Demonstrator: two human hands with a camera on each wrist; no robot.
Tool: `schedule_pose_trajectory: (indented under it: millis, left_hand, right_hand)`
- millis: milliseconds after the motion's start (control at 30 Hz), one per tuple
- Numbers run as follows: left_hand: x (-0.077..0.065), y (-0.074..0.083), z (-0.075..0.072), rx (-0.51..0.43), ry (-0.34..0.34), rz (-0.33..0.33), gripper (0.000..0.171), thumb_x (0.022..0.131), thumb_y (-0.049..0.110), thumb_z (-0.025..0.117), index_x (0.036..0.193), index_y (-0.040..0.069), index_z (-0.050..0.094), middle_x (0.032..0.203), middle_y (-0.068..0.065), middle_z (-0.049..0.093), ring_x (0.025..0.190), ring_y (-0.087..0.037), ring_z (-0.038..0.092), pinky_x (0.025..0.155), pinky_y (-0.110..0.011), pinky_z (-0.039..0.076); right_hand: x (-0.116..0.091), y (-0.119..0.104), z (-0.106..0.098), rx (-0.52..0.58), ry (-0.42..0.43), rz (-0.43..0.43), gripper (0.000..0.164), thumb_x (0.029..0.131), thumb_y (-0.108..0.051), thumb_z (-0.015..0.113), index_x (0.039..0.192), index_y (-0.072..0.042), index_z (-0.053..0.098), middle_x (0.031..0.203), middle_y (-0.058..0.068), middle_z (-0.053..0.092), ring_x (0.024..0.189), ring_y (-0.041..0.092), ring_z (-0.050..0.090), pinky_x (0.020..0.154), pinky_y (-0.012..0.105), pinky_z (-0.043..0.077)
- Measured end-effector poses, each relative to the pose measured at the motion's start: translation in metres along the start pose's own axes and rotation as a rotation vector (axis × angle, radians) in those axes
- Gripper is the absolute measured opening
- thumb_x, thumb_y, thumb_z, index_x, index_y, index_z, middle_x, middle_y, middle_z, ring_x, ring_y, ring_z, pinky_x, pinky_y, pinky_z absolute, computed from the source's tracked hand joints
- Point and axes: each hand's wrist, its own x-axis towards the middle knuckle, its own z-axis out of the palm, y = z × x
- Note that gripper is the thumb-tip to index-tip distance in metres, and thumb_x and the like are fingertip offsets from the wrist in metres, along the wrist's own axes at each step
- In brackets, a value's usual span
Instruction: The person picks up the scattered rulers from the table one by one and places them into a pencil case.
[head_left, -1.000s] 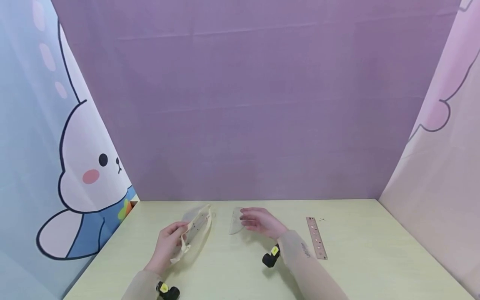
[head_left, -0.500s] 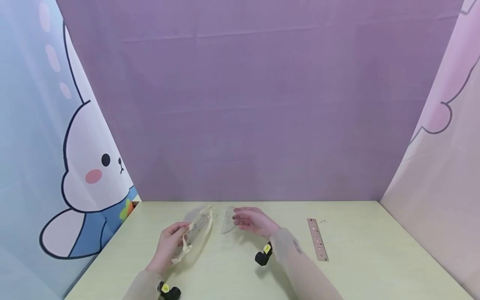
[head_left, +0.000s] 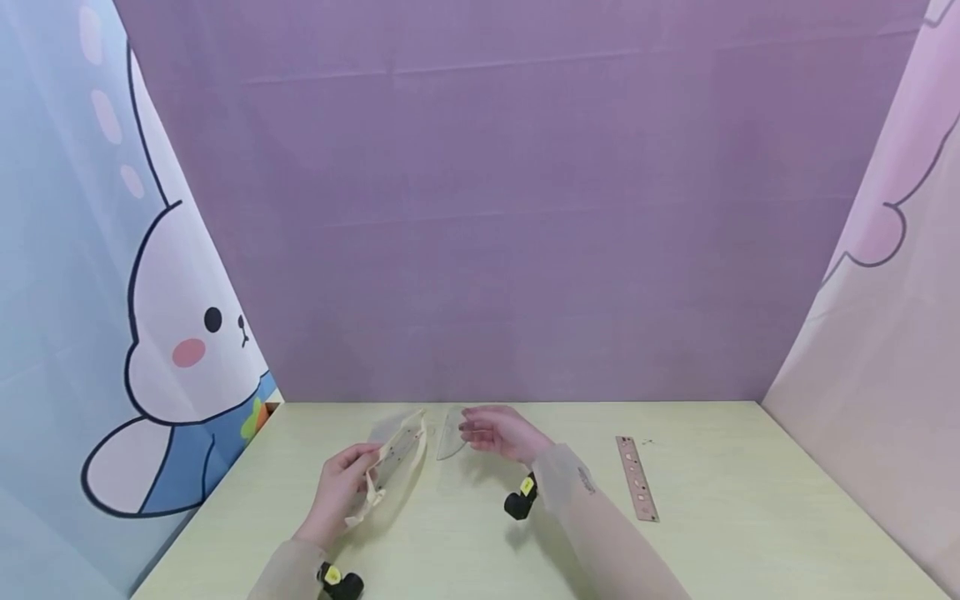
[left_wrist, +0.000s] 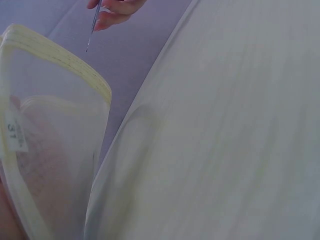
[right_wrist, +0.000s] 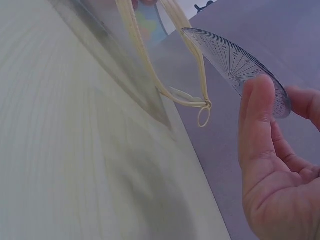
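Observation:
My left hand (head_left: 339, 492) grips a see-through pouch (head_left: 397, 457) with a cream zip edge. In the right wrist view the zip edges (right_wrist: 142, 55) stand apart, meeting at the end with a small pull ring (right_wrist: 204, 118). A white tag (left_wrist: 16, 131) marked 31 shows on the pouch in the left wrist view. My right hand (head_left: 504, 432) pinches a clear half-round protractor (right_wrist: 232, 60) between thumb and fingers. The protractor is held in the air just right of the pouch's far end, apart from it.
A pink ruler (head_left: 637, 479) with cut-out shapes lies flat on the pale table (head_left: 735, 500), right of my right forearm. A tiny dark mark or object (head_left: 648, 442) is beside its far end. A purple cloth (head_left: 525, 250) stands behind the table.
My right hand has moved left with the protractor, closer to the pouch, and risen slightly. The left hand and pouch have hardly moved.

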Motion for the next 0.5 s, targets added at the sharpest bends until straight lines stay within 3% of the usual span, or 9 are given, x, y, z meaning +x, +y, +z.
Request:
schedule_pose_trajectory:
  millis: [267, 500]
  left_hand:
    - [-0.003, 0.002, -0.001, -0.008, -0.004, 0.009, 0.028, 0.094, 0.017, 0.060, 0.115, -0.001, 0.066, 0.105, -0.014, 0.066, 0.073, -0.014, 0.057, 0.061, -0.025, 0.049]
    - [-0.003, 0.003, 0.001, -0.027, -0.006, 0.001, 0.028, 0.095, 0.016, 0.060, 0.117, -0.002, 0.065, 0.107, -0.013, 0.066, 0.072, -0.014, 0.057, 0.060, -0.025, 0.050]
  right_hand:
    - [0.009, 0.009, 0.009, -0.028, 0.011, 0.042, 0.040, 0.098, -0.009, 0.054, 0.132, 0.010, 0.049, 0.104, 0.012, 0.066, 0.087, 0.017, 0.066, 0.074, 0.025, 0.054]
    - [0.015, 0.016, 0.020, -0.053, 0.021, 0.024, 0.041, 0.096, -0.006, 0.054, 0.133, 0.012, 0.046, 0.106, 0.016, 0.067, 0.088, 0.019, 0.067, 0.075, 0.027, 0.054]
